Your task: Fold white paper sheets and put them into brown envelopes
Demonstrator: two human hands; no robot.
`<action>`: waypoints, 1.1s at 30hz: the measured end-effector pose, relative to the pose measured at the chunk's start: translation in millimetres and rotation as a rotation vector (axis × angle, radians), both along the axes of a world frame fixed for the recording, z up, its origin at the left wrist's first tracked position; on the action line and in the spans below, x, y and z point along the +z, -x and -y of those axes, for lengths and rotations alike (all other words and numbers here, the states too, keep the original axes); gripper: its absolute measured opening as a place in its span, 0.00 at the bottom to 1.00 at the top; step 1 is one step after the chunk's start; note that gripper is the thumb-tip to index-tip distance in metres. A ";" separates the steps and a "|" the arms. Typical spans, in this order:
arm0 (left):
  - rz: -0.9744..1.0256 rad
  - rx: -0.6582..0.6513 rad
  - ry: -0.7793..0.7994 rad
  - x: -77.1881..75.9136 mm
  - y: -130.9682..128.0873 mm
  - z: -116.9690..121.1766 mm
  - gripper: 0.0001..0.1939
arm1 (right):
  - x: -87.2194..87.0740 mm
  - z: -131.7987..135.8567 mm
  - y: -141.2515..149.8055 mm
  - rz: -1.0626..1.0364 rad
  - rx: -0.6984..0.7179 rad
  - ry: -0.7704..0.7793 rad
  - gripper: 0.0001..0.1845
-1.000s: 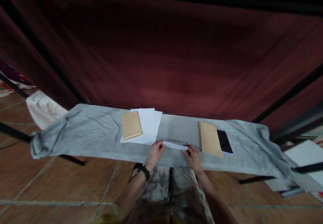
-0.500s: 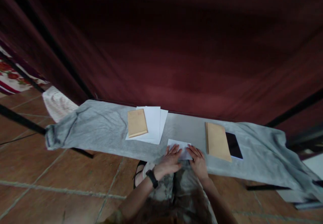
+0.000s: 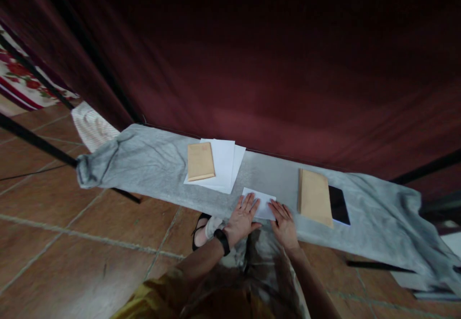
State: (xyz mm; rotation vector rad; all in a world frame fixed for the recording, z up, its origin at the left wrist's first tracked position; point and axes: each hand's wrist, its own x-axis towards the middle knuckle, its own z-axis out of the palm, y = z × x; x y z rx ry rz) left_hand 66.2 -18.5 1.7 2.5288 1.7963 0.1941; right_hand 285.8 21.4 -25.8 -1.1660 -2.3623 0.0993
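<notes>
A small white folded sheet of paper (image 3: 264, 203) lies flat near the front edge of the cloth-covered bench. My left hand (image 3: 242, 218) rests flat on its left part with the fingers stretched out. On the paper's right edge lies my right hand (image 3: 283, 220), its fingers extended too, holding nothing. To the left, a stack of brown envelopes (image 3: 200, 161) sits on several loose white sheets (image 3: 226, 165). Right of my hands is a second pile of brown envelopes (image 3: 315, 197), partly covering a dark tablet-like device (image 3: 339, 205).
A grey cloth (image 3: 162, 165) covers the long narrow bench. Behind it hangs a dark red curtain (image 3: 252, 93). Black metal bars (image 3: 36, 139) stand at both ends. A striped white cloth (image 3: 94, 126) hangs at the far left, above the tiled floor (image 3: 82, 252).
The paper, earlier held up by its ends between both hands, now lies flat with both hands pressed on it. My left hand has shifted slightly outward over it. The camera view has turned.
</notes>
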 end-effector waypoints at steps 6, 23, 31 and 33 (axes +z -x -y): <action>-0.051 -0.027 -0.069 -4.5 0.9 0.4 0.44 | -1.6 9.1 -2.9 -0.038 0.090 -0.028 0.25; -0.104 -0.062 -0.076 1.0 2.7 3.6 0.43 | -1.2 10.9 -6.6 -0.043 0.117 0.022 0.23; -0.081 -0.076 -0.087 8.3 9.4 11.8 0.41 | -1.8 11.8 -6.2 -0.051 0.097 0.037 0.22; -0.069 -0.063 -0.075 9.3 9.1 13.3 0.41 | 0.2 12.4 -5.0 -0.062 0.090 0.046 0.22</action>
